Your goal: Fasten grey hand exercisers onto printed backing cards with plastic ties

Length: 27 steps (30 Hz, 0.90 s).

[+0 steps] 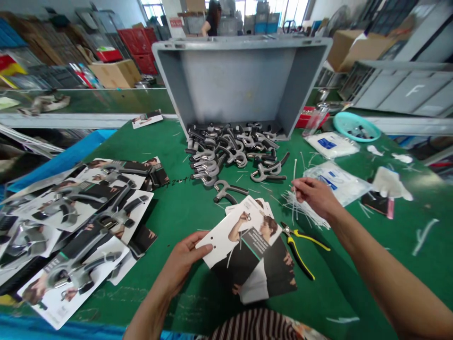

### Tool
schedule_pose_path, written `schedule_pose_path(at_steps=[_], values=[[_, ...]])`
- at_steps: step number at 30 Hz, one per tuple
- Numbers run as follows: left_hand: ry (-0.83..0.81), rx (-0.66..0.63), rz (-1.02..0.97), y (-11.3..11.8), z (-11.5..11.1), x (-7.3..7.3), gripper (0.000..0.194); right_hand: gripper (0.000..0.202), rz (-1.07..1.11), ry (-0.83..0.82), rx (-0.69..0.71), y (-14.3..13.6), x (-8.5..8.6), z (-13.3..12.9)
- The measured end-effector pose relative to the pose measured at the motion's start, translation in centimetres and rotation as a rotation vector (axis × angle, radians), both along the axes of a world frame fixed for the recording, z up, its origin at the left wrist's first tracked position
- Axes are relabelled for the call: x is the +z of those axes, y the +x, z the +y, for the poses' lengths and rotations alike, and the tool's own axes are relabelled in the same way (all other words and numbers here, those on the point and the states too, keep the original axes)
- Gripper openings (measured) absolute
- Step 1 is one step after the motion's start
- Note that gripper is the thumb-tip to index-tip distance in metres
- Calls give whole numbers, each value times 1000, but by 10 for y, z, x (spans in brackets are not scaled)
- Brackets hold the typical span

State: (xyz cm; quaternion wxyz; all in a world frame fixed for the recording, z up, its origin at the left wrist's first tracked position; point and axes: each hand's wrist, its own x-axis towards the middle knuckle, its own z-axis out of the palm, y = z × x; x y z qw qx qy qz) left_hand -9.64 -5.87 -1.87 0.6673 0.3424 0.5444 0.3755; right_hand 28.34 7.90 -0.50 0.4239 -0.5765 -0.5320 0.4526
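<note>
My left hand (pixel 182 259) pinches the edge of a printed backing card (pixel 226 255) between thumb and fingers. The card has two small holes near my thumb and lies over a stack of similar cards (pixel 279 269). Thumb and fingertips of my right hand (pixel 314 194) are closed on a thin white cable tie (pixel 295 171), held upright above a loose pile of cable ties (pixel 309 212). Just beyond the cards lies a grey and black hand grip exerciser (pixel 230 190). Yellow-handled pliers (pixel 299 241) rest open to the right of the cards.
A grey crate (pixel 240 85) stands on its side, with many hand grip exercisers (pixel 233 141) spilling out. Carded exercisers (pixel 85 203) are heaped at left. Plastic bags (pixel 336 182), a turquoise bowl (pixel 356 126) and a white glove (pixel 391 183) lie at right. A person (pixel 212 21) is in the background.
</note>
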Motion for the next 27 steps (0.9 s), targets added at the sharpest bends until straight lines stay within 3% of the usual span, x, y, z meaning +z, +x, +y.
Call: schedule_pose_path(at_steps=[2,5,8,12,22,27], values=[[31,-34,46,1,10,5,39,29,225,-102,77,-21,5,-10],[42,-24,-25,9,15,2,39,27,304,-125,199,-64,9,-36],[86,9,-111,17,15,-10,36,22,234,10,225,-110,11,-66],[153,59,-73,20,13,-18,33,16,13,248,229,-151,9,-92],[220,82,-7,21,18,-19,31,14,-266,366,340,-167,-16,-95],[186,158,-122,19,18,-36,38,5,-381,487,459,-178,-29,-85]])
